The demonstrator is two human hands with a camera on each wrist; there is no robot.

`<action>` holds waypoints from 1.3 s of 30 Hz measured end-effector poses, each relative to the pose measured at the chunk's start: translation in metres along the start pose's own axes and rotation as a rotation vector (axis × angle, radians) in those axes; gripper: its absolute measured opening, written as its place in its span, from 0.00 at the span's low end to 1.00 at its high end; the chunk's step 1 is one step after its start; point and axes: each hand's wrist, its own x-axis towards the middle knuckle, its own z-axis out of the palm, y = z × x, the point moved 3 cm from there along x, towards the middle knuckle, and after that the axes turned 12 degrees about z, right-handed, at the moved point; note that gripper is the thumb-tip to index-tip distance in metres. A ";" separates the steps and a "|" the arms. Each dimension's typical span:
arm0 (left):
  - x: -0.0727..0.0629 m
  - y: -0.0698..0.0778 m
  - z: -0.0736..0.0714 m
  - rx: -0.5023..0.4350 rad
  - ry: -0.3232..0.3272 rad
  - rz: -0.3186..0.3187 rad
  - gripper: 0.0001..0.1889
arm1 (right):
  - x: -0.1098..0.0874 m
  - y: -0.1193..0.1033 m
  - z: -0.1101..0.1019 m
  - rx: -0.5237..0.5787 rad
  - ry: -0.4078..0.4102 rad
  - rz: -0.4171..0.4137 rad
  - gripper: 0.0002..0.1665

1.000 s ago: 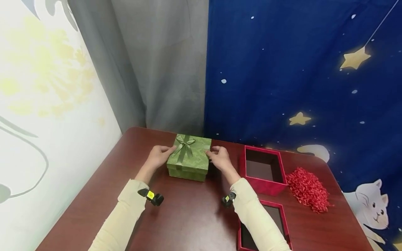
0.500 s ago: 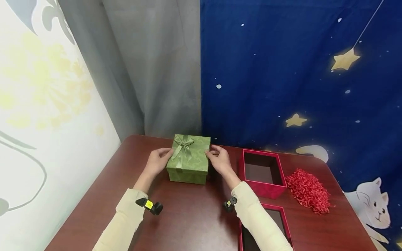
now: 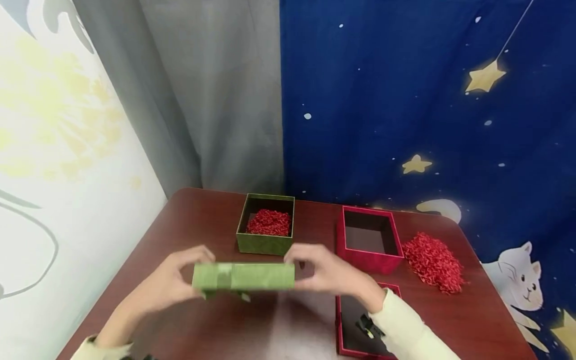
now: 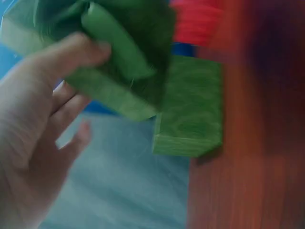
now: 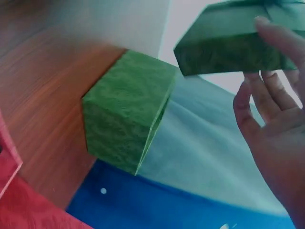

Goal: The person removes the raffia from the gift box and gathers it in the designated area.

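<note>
Between my two hands is the green box lid (image 3: pixel 252 276), held in the air and turned on edge in the head view, its bow on the underside. My left hand (image 3: pixel 168 280) grips its left end, thumb and fingers on opposite faces. At the right end my right hand (image 3: pixel 321 270) pinches it the same way. Behind the lid, the green box base (image 3: pixel 265 245) stands uncovered on the table, with red paper shreds (image 3: pixel 270 222) inside. The lid's bow also shows in the left wrist view, where the lid (image 4: pixel 124 98) is blurred.
A red box base (image 3: pixel 371 260) with a dark inside stands right of the green one. In front of it lies the red lid (image 3: pixel 351 320), partly behind my right sleeve. A heap of red shreds (image 3: pixel 434 262) lies at the right. Curtains hang behind the table (image 3: pixel 202 220).
My hands have lifted the green lid off its base and brought it towards me, tipping it on edge. The red shreds inside the base now show.
</note>
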 end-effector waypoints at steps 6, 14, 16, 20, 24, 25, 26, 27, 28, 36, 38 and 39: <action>-0.023 0.017 0.029 0.575 -0.145 0.528 0.14 | -0.019 -0.005 0.030 -0.635 -0.020 -0.283 0.17; -0.038 -0.011 0.058 0.708 -0.225 0.532 0.09 | -0.021 0.022 0.068 -0.824 -0.150 -0.246 0.15; -0.041 -0.016 0.062 0.696 -0.229 0.509 0.09 | -0.020 0.025 0.071 -0.836 -0.155 -0.233 0.15; -0.048 -0.018 0.071 0.684 -0.220 0.504 0.09 | -0.023 0.032 0.077 -0.821 -0.208 -0.205 0.14; -0.051 -0.019 0.078 0.697 -0.194 0.527 0.14 | -0.029 0.037 0.086 -0.805 -0.259 -0.186 0.13; -0.052 -0.019 0.080 0.702 -0.185 0.537 0.14 | -0.030 0.038 0.088 -0.810 -0.262 -0.181 0.13; -0.052 -0.021 0.081 0.706 -0.185 0.540 0.14 | -0.030 0.038 0.089 -0.814 -0.263 -0.182 0.13; -0.053 -0.022 0.082 0.710 -0.187 0.541 0.13 | -0.031 0.038 0.089 -0.819 -0.263 -0.182 0.13; -0.053 -0.024 0.083 0.712 -0.188 0.542 0.12 | -0.031 0.038 0.090 -0.823 -0.265 -0.182 0.13; -0.057 -0.033 0.088 0.685 -0.203 0.522 0.08 | -0.032 0.042 0.094 -0.844 -0.275 -0.186 0.11; -0.057 -0.031 0.088 0.681 -0.216 0.508 0.08 | -0.032 0.040 0.093 -0.844 -0.265 -0.187 0.11; -0.057 -0.029 0.087 0.679 -0.227 0.500 0.08 | -0.033 0.039 0.092 -0.841 -0.260 -0.189 0.11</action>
